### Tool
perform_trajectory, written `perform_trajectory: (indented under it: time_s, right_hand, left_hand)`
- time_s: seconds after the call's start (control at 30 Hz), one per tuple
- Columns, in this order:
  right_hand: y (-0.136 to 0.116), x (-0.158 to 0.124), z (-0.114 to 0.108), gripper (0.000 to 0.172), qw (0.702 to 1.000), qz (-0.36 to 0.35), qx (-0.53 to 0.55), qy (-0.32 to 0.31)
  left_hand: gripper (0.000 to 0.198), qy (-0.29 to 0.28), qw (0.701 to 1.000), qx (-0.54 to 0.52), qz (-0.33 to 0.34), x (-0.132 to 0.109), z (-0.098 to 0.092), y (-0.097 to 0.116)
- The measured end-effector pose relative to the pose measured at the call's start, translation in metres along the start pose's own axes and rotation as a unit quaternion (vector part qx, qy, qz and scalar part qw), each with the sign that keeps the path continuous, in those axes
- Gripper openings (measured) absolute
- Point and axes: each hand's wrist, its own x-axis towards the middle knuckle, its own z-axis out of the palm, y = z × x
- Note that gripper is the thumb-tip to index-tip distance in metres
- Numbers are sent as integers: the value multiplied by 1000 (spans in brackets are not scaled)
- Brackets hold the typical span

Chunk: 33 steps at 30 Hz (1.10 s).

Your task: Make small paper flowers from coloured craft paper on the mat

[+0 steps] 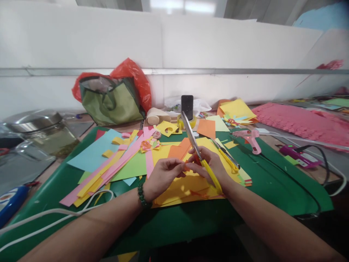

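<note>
My left hand (163,177), with a green bead bracelet (142,196) at the wrist, pinches a small piece of orange paper (186,166) between thumb and fingers. Opposite it, my right hand (209,163) touches the same piece with its fingertips. Yellow-handled scissors (193,140) rest in my right hand, blades pointing up and away, the handle lying across the palm. Beneath both hands is a stack of yellow paper (174,193) with orange scraps on it. Orange strips (181,148) lie just beyond the fingers.
Pink and yellow paper strips (109,174) spread over the green mat (286,196) at left. A pink glue gun (251,140) and a utility knife (226,154) lie at right. A phone (187,106) stands behind, near a green bag (114,102). A glass jar (51,136) is far left.
</note>
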Motion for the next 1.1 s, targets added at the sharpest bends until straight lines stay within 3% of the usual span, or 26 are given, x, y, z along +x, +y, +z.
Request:
perform_trajectory:
  time_s: [0.1,0.27,0.33,0.47,0.7,0.8,0.9,1.0,1.1]
  right_hand:
    - [4,1,0,39,1000,-22,12,-1]
    - [0,-2,1,34,998,-62,27,-6]
    - [-3,-4,0,32,997,-71,29,-32]
    - [-6,-6,-2,28,995,-81,18,-51]
    - [-8,-11,-2,21,992,-113,-13,-62]
    - [-8,-12,-1,19,990,-129,-16,-58]
    - [-8,-10,0,23,990,-140,-17,-6]
    - [-9,-7,0,27,995,-96,-9,36]
    - [-7,-5,0,31,999,-51,8,12]
  left_hand:
    - [32,-22,999,-18,-44,0,-1,0]
    - [51,-139,958,-125,-217,2,-6,-2]
    - [49,-160,954,-140,-213,1,-7,-3]
    - [38,-148,960,-168,-167,-1,-7,0]
    - [40,-194,939,-189,-214,1,-9,-2]
    - [39,-164,947,-207,-185,1,-8,-2]
    - [40,-78,962,-215,-149,0,-6,1]
    - [41,-9,968,-216,-130,1,-4,5]
    - [39,28,970,-206,-123,1,-3,5]
